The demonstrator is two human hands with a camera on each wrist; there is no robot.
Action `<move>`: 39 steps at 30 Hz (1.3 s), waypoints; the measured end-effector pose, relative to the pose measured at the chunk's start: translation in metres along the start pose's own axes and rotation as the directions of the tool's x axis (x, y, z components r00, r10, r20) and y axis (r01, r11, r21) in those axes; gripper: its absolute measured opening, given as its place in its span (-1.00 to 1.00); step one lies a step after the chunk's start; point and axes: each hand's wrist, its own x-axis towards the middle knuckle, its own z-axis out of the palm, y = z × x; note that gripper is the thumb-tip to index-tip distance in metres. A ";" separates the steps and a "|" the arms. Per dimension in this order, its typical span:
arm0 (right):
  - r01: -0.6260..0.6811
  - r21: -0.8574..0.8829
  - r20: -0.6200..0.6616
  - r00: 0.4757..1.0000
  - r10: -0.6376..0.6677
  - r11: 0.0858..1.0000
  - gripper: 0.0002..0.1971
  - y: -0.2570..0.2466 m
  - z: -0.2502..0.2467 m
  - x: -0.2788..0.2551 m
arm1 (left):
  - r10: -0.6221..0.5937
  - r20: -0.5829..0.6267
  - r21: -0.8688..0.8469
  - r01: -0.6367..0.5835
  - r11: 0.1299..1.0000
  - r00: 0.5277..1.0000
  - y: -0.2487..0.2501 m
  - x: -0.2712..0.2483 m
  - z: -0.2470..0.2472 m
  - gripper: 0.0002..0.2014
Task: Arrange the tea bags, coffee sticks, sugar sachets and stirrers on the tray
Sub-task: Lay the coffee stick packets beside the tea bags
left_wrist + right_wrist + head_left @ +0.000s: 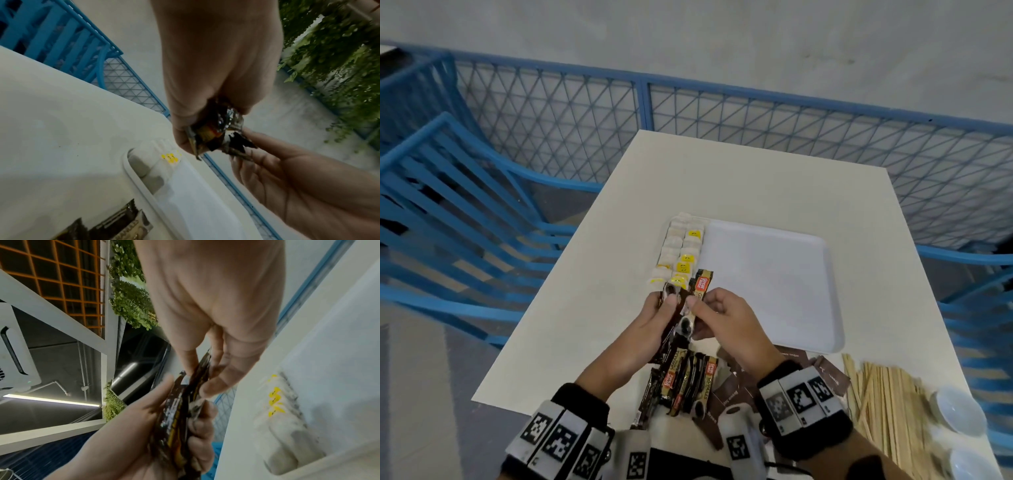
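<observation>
My left hand (654, 318) grips a bunch of dark brown coffee sticks (681, 308) above the table's near part. My right hand (722, 315) pinches one stick of that bunch (200, 374) at its upper end. The white tray (774, 284) lies just beyond, with two rows of white tea bags (681, 253) with yellow tags along its left edge. More coffee sticks (685, 380) lie on the table under my wrists. Brown sugar sachets (736, 390) are spread beside them, and wooden stirrers (883, 404) lie in a heap to the right.
The cream table (756, 178) stands inside a blue mesh fence (643, 102). A blue slatted chair (448, 205) is on the left. Two small white dishes (959, 414) sit at the table's near right corner beside the stirrers.
</observation>
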 end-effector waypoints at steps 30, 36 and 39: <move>0.741 -0.671 0.741 0.670 0.042 0.024 -0.58 0.066 -0.013 0.000 | -0.184 -0.050 0.448 0.187 0.874 0.982 -0.067 -0.004 -0.030 -0.70; 0.724 -0.689 0.724 0.690 0.000 -0.038 -0.70 0.067 -0.010 0.005 | -0.250 -0.027 0.673 0.202 0.712 0.968 -0.070 0.002 -0.022 -0.57; 0.741 -0.667 0.745 0.667 -0.019 -0.078 -0.66 0.072 -0.007 0.007 | -0.252 -0.034 0.709 0.201 0.676 0.967 -0.071 0.006 -0.022 -0.58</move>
